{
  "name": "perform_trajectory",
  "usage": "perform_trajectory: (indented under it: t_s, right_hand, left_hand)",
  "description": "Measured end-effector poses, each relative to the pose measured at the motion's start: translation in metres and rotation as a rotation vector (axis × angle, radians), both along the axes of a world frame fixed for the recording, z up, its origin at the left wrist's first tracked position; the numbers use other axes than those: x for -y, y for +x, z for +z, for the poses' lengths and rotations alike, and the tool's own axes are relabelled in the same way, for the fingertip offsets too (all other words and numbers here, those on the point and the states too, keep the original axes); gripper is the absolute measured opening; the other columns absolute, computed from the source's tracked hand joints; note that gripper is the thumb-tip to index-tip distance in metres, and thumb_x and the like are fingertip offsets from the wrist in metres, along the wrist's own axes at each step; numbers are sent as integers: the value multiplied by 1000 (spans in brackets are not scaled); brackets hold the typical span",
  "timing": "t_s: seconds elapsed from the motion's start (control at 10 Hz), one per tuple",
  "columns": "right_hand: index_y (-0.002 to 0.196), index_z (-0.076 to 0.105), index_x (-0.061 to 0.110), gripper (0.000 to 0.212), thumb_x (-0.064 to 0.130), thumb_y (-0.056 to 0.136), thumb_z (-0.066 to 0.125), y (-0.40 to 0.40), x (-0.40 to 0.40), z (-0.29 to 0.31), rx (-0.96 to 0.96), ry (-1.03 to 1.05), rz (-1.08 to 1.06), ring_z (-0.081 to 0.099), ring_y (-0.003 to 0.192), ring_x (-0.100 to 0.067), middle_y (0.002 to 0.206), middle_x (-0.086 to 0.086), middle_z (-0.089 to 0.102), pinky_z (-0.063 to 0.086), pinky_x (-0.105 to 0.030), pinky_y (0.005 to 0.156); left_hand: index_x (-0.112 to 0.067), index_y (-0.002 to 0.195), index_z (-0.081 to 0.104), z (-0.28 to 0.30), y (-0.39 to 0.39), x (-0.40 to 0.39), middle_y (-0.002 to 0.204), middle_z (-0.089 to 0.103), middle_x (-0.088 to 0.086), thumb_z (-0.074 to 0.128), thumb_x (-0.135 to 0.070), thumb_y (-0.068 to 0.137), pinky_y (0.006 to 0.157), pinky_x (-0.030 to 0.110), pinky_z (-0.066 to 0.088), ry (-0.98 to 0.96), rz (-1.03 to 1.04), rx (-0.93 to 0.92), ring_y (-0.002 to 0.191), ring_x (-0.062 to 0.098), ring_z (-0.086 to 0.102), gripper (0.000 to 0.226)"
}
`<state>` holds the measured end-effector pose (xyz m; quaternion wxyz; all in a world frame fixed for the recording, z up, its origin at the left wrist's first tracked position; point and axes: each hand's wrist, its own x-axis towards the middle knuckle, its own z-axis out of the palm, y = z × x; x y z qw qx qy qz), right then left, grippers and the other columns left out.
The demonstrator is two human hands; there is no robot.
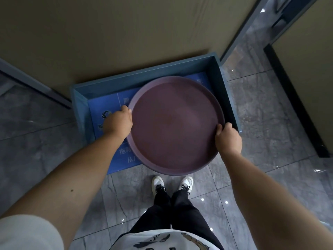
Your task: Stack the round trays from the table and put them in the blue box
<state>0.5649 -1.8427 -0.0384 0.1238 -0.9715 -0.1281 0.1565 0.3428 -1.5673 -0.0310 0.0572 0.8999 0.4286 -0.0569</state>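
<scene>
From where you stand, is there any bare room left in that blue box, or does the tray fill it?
The round tray, gripped by the left hand and right hand, covers most of the blue box. Bare floor shows only as a strip between the tray's left rim and the left wall. The right side looks crowded.

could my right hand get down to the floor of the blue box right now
Probably not: the right hand grips the round tray, which both hands hold above the blue box, covering most of its floor.

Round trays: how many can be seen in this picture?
1 for certain: a purple round tray, held over the blue box by the left hand and right hand. More may be stacked underneath, hidden.
</scene>
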Motion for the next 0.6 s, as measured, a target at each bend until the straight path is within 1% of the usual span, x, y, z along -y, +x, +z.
perform_trajectory:
  t_s: [0.1,0.2,0.3,0.4,0.5,0.6]
  right_hand:
    - [89,44,9,35,41,98,32,0,1,-3,6,0,7,59,82,-42,95,-19,61,43,-42,65]
    - [90,43,9,35,41,99,32,1,0,0,-17,-20,16,59,83,-43,97,-21,61,41,-41,63]
    - [93,44,7,36,41,99,33,5,-1,5,-54,-57,30,58,81,-40,97,-21,61,41,-40,63]
    - [96,46,6,38,43,97,35,4,0,18,-90,-88,44,57,80,-37,96,-19,61,39,-38,64]
    - [101,48,5,39,43,97,36,0,2,26,-44,-84,108,58,88,-39,101,-17,60,40,-38,66]
    - [107,50,4,38,37,95,37,-2,2,41,47,-7,201,54,99,-37,111,-17,54,43,-43,76]
  left_hand:
    - [2,97,49,-3,-1,0,55,49,14,28,-27,103,44,33,35,-3,19,22,51,29,46,36]
    - [1,100,48,-3,-3,0,65,60,20,27,-31,103,44,34,35,-36,43,44,54,31,49,38]
    - [-1,106,47,1,-4,-1,81,63,21,23,-40,102,50,37,36,-144,116,58,65,32,51,46]
    - [-3,108,47,11,-9,8,92,60,19,22,-50,98,55,37,35,-231,191,39,70,31,50,55]
    - [-2,106,49,17,-17,23,97,60,19,26,-53,96,60,39,35,-212,250,60,78,36,56,56]
    - [0,103,52,25,-26,46,101,59,22,37,-49,94,63,41,38,-87,209,78,87,39,57,52]
